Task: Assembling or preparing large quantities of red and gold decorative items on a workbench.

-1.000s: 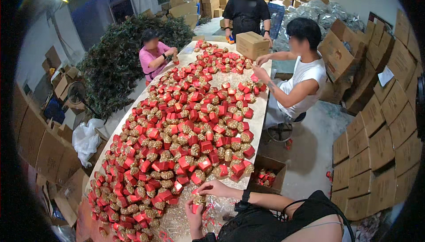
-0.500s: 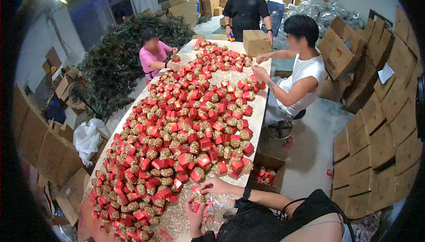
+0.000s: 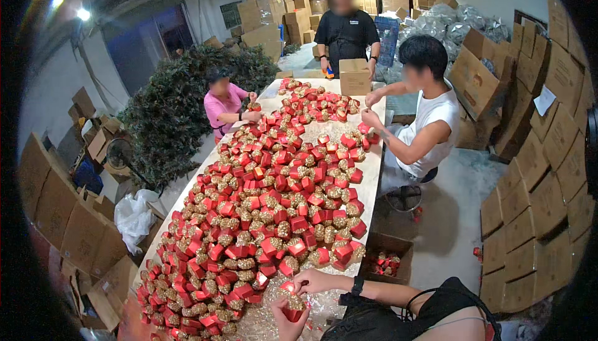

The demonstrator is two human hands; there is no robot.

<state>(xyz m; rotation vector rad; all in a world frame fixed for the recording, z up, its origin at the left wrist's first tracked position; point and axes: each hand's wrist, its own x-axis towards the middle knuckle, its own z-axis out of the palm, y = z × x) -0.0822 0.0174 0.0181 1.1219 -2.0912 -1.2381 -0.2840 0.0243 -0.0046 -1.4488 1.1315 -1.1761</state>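
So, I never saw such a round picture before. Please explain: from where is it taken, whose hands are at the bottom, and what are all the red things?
The picture comes from a wide camera worn on a person's head, looking down, so edges bend. At the bottom are that person's own bare hands: the left hand and the right hand together have a grip on one small red and gold glittery ornament. The long pale table is heaped with many similar red and gold pieces. Three other people work further along it. A brown cardboard box stands at the far end.
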